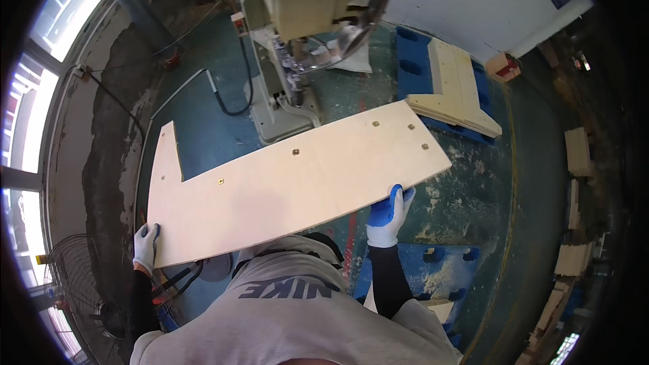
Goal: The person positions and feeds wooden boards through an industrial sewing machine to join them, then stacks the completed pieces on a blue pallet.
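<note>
Grey shirt (291,324) nearest. Gloved left hand (146,246) grips left end of pale L-shaped board (291,186); gloved right hand (390,217) grips near edge, farther right. Board slants across before shirt. Beyond: pedestal machine (309,1); rightward, stacked boards (451,74) on blue pallet (411,46).

The pale L-shaped wooden panel (297,192), dotted with small metal fittings (295,153), was held aloft, broad face up, right end farther away, its narrow arm projecting forward at left.

Grey shirt (291,328) with dark chest lettering (289,288) is worn with black sleeves (389,280); white, blue-coated gloves (384,235) are seen on left hand (145,246) and right hand (389,218).
</note>
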The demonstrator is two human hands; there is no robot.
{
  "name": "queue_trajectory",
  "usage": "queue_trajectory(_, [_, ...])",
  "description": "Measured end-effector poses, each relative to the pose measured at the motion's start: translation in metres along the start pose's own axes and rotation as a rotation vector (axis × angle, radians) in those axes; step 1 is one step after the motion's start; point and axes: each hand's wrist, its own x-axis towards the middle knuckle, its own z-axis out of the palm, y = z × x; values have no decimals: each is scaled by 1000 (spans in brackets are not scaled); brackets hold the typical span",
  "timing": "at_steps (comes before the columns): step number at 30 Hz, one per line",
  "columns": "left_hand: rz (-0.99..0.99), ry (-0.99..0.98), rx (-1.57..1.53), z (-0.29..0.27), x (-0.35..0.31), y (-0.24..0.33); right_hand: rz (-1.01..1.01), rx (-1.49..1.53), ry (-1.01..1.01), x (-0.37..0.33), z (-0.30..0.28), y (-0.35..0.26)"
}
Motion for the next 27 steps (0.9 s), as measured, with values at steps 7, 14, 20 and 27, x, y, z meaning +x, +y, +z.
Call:
queue_trajectory(7, [-77,-523,-198,339,-116,37,176,-133,121,-40,-49,14])
queue_trajectory(14, [17,-812,117,490,-164,117,20,-68,450,58,-199,-40])
queue_trajectory(20, [426,-796,453,646,-138,248,-79,-13,593,159,-270,-109])
queue_trajectory(27, [929,-1003,689,904,-185,413,-152,-41,546,300,-332,-225])
